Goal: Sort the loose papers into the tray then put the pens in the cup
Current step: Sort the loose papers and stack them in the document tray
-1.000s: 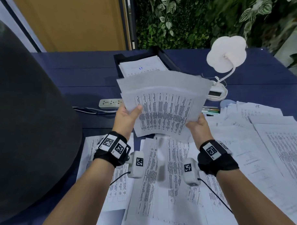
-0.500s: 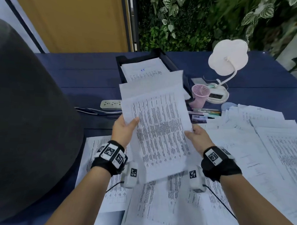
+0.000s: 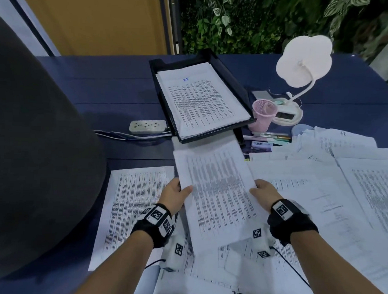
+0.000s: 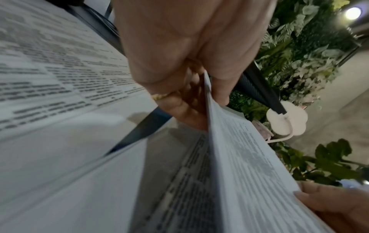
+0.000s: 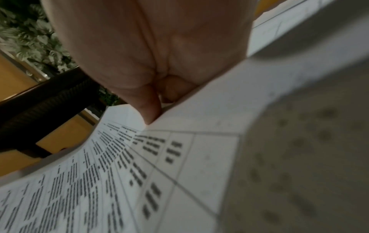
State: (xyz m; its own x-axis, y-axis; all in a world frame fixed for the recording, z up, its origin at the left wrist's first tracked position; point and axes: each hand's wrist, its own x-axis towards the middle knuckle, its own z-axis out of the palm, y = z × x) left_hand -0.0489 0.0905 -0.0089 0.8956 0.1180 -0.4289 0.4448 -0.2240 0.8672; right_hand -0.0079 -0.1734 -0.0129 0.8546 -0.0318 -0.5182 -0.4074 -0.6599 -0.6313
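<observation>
Blue desk (image 3: 124, 93) strewn with papers (image 3: 319, 195), and both hands, left hand (image 3: 172, 195) and right hand (image 3: 265, 194), pinch a sheaf (image 3: 218, 191) by its sides just short of the tray (image 3: 239, 82), so it's paper-sorting, with a forward slide squarely in probably next.

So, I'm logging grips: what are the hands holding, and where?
Both hold one sheaf of papers: left hand pinches its left edge, right hand its right edge.
</observation>
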